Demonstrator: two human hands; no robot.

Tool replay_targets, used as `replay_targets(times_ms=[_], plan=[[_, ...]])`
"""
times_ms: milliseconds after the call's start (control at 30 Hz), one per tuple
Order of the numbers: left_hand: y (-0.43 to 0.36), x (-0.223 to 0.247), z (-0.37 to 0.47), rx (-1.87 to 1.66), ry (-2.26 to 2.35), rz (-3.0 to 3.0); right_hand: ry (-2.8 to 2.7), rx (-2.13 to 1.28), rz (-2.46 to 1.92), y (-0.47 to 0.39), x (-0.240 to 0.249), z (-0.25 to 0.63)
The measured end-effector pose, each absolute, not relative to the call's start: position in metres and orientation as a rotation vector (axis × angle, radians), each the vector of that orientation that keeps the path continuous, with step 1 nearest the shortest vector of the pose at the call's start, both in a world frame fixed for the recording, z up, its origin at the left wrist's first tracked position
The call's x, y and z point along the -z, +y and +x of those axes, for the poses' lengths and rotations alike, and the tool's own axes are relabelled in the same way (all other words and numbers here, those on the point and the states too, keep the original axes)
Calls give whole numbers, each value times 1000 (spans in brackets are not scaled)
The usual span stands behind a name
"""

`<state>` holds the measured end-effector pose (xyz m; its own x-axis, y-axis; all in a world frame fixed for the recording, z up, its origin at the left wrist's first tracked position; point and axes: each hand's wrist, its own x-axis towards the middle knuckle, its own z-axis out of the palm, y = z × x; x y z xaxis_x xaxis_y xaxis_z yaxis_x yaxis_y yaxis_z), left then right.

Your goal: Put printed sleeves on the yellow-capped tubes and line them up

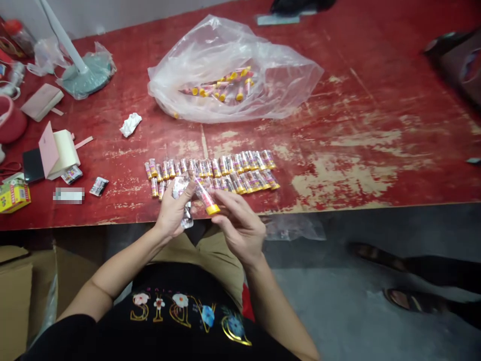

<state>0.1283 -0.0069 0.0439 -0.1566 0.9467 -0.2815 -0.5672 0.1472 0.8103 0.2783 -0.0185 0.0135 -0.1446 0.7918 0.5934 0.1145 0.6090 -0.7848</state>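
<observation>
My left hand is closed around shiny printed foil packets. Its thumb also presses the upper end of a clear plastic tube with a yellow cap and pinkish contents. On the capped end, the thumb and fingers of my right hand close in from the side and seem to touch it. Just beyond both hands, small clear tubes with yellow caps lie in two rows, a far row and a near row. My left hand hides part of the near row.
A large clear bag holding more yellow-capped tubes lies farther back on the red table. To the left are crumpled tissue, a small packet, an open notebook, a yellow box and a lamp base. Another person's feet stand at right.
</observation>
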Motion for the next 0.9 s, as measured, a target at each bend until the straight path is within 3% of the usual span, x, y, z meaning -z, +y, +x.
replay_targets(times_ms=[267,533,900], plan=[[-16,-39,124,-1450,1034,624,-1401,-1018,-827,-25,-22,265],[-25,-37,126,-1359,1084,730,-1262,-744,-959,-22,-20,252],[-21,-37,125,-1386,1053,603,-1212,-694,-964,-18,-20,242]])
